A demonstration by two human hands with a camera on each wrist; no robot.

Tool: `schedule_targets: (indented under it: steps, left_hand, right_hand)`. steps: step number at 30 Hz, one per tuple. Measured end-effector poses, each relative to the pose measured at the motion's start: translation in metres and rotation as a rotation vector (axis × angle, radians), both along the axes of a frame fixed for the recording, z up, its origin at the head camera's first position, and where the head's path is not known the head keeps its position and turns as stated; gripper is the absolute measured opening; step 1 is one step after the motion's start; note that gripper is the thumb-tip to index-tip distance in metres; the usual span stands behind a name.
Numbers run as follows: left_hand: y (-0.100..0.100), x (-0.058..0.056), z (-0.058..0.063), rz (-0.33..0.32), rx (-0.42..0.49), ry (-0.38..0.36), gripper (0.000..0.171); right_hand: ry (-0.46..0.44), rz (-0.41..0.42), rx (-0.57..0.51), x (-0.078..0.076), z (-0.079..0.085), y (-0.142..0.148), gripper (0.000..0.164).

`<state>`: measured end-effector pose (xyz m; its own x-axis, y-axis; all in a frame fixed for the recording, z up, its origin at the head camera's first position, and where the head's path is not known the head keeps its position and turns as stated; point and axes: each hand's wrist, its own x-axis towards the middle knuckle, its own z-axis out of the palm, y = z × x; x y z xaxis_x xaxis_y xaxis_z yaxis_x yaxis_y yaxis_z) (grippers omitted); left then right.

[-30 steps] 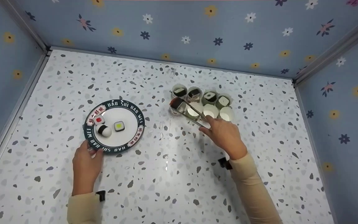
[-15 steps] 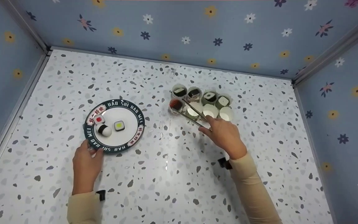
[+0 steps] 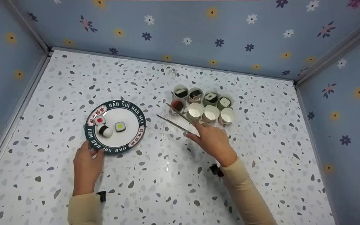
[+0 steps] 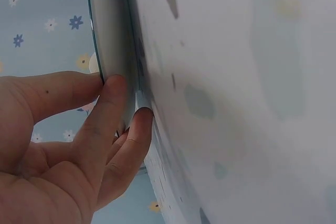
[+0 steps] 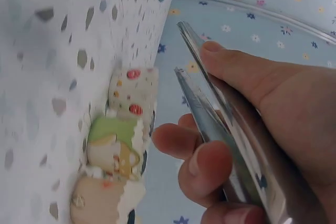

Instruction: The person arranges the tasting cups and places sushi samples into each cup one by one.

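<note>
At the lower left of the head view, my left hand (image 3: 88,167) pinches the rim of a round plate (image 3: 143,126) between thumb and fingers. The plate is white with a dark green lettered border. On it lie three sushi-like pieces: a red-centred one (image 3: 99,120), a white one with a black band (image 3: 105,131) and a yellow-green-centred one (image 3: 120,126). My right hand (image 3: 214,142) holds metal tweezers (image 5: 215,98), their tips apart with nothing between them. One tip overlaps the front-left cup in the head view. A red-topped dark piece (image 3: 177,105) sits in that cup.
Several small cups (image 3: 210,113) stand in two rows right of the middle. Dark roll-like pieces (image 3: 211,97) sit in the back row. Blue flowered panels (image 3: 183,28) border the speckled white table (image 3: 155,187) at the back and sides.
The tweezers have let go of the red-topped piece, which now sits in the front-left cup. My right hand has moved left with the tweezers. The left hand and plate have stayed put.
</note>
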<state>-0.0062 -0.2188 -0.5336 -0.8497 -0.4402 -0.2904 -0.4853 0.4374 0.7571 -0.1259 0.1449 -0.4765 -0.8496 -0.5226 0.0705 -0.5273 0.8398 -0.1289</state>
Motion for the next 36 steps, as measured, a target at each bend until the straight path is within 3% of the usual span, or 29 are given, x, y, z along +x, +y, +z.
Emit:
schedule_targets:
  steps: [14, 20, 28, 36]
  left_hand:
    - [0.000, -0.001, 0.002, -0.003, 0.003, -0.018, 0.066]
    - [0.000, 0.000, 0.001, -0.006, -0.003, -0.012, 0.065]
    - [-0.002, 0.002, -0.001, -0.006, -0.001, 0.020, 0.065]
    - [-0.001, 0.000, -0.001, -0.006, 0.005, 0.008, 0.065]
  right_hand:
    - [-0.150, 0.137, 0.025, 0.011, -0.010, -0.058, 0.050]
    - [-0.204, 0.144, 0.041, 0.014, -0.018, -0.077, 0.047]
    - [-0.164, 0.189, 0.083, 0.016, -0.025, -0.097, 0.047]
    - [-0.187, 0.186, 0.083, 0.016, -0.032, -0.108, 0.043]
